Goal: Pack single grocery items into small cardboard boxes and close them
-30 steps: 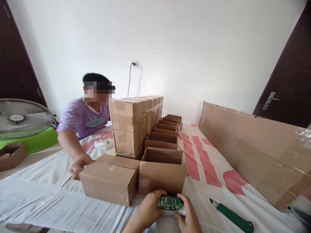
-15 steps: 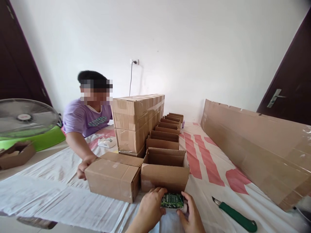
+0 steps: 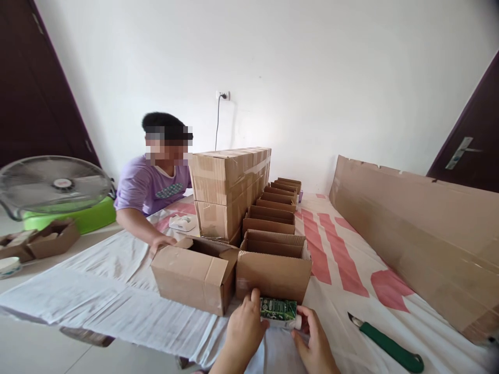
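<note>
Both hands grasp 1 small green-printed carton (image 3: 277,310) just in front of an open cardboard box (image 3: 273,270): left hand (image 3: 244,332) on its left end, right hand (image 3: 315,345) on its right. A green-handled utility knife (image 3: 385,349) lies right.

sealed cartons (image 3: 230,169) 2 | green packet (image 3: 277,309) 1 | knife (image 3: 390,345) 1 | fan (image 3: 54,184) 1 | open boxes (image 3: 273,270) — five at least
</note>
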Action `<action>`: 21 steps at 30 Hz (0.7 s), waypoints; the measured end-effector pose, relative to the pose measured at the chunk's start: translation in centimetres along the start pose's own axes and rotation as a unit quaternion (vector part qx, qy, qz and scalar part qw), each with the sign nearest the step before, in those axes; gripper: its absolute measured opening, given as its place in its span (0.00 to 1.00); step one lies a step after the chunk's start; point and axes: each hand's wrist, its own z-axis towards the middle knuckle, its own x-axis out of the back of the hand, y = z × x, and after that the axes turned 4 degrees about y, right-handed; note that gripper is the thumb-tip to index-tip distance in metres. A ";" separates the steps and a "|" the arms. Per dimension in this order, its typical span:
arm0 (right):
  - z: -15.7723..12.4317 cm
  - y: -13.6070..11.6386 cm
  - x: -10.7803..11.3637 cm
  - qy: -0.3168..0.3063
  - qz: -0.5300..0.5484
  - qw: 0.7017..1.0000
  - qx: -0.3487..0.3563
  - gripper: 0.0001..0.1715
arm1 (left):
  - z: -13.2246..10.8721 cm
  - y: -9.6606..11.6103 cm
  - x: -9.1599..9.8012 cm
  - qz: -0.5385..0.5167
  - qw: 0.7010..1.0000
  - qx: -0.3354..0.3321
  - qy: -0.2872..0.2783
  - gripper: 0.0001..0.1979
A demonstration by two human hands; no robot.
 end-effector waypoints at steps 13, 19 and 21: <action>-0.3 0.6 -0.2 0.006 -0.005 1.000 0.011 0.23 | 0.8 -0.3 -1.1 -0.030 0.999 -0.011 0.026 0.26; -0.7 2.0 -0.7 0.014 -0.020 1.000 -0.008 0.25 | 1.2 -0.6 -1.8 -0.052 0.998 -0.023 0.039 0.25; -0.7 2.2 -0.8 0.023 -0.025 0.999 -0.007 0.25 | 1.2 -0.5 -2.0 -0.058 0.997 -0.026 0.042 0.25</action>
